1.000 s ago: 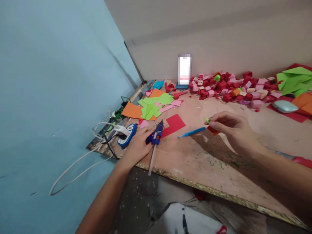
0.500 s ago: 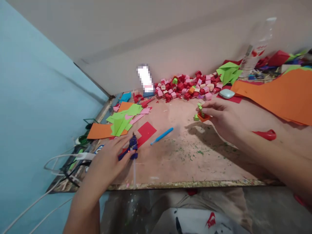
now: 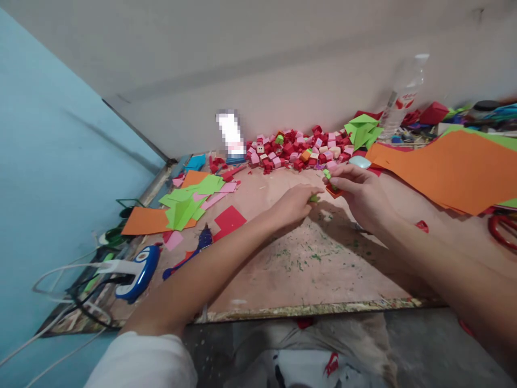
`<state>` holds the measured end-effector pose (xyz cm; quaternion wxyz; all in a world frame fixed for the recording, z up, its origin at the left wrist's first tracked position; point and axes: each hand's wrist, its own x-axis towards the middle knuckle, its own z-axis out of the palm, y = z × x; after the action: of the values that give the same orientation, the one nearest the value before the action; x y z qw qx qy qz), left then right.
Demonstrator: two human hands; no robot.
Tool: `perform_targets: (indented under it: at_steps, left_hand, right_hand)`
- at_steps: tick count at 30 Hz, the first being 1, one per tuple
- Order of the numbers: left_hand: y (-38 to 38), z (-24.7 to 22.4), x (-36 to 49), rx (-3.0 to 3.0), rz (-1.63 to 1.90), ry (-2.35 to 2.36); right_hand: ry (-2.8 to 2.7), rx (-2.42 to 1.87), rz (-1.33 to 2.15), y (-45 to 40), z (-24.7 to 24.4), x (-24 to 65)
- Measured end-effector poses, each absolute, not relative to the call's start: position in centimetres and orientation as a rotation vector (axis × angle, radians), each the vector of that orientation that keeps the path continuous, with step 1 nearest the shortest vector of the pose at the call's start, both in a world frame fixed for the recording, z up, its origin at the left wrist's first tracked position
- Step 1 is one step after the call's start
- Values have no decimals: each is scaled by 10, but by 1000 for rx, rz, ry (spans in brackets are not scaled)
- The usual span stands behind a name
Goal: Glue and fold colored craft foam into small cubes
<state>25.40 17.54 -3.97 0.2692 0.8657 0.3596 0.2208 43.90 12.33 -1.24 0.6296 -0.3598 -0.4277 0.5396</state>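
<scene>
My right hand (image 3: 361, 191) pinches a small orange paper piece (image 3: 333, 191) with green bits standing up from it, just above the table. My left hand (image 3: 297, 203) is closed beside it, its index finger close to the orange piece. A small green paper piece (image 3: 314, 199) shows under the left fingertips, mostly hidden by them. On the table to the left lies a dark blue glue gun (image 3: 204, 240), partly covered by my left forearm. A red paper square (image 3: 230, 222) is near its nozzle.
Red and pink folded paper cubes (image 3: 299, 148) are heaped along the wall beside a lit phone (image 3: 231, 132). Green offcuts (image 3: 189, 199), orange sheets (image 3: 456, 167), a plastic bottle (image 3: 404, 97) and red-handled scissors (image 3: 503, 230) lie around. Cables run to a blue power adapter (image 3: 139, 275).
My left hand has let go of the glue gun and reached right to the green piece near my right hand. The right hand still holds the orange piece. The view has shifted slightly.
</scene>
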Motion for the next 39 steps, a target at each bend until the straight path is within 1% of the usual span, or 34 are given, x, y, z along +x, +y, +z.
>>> perform_targets:
  at_steps: [3,6,9,13,18,24,39]
  left_hand:
    - [170,-36,248,2185,686,1018]
    - [148,-23,227,1941,792,1024]
    - [118,-11,205,1244,1003,940]
    - [91,-13,192,919,1075,903]
    - [84,-23,194,847,1059,826]
    - [81,-26,194,894,1038,893]
    - [71,-30,198,1121,1094,1012]
  right_hand:
    - [-996,-823,1262,119,-8,437]
    - [-1017,-824,1343,109,-4,431]
    - [-1104,-833,1388,97,0,426]
    - [-1296,-874,1337,84,0,418]
    - [-1522,-951,1158,74,-5,411]
    - [-1678,-1047,909,71,-6,409]
    - [-1740,-1075,824,68,-16,405]
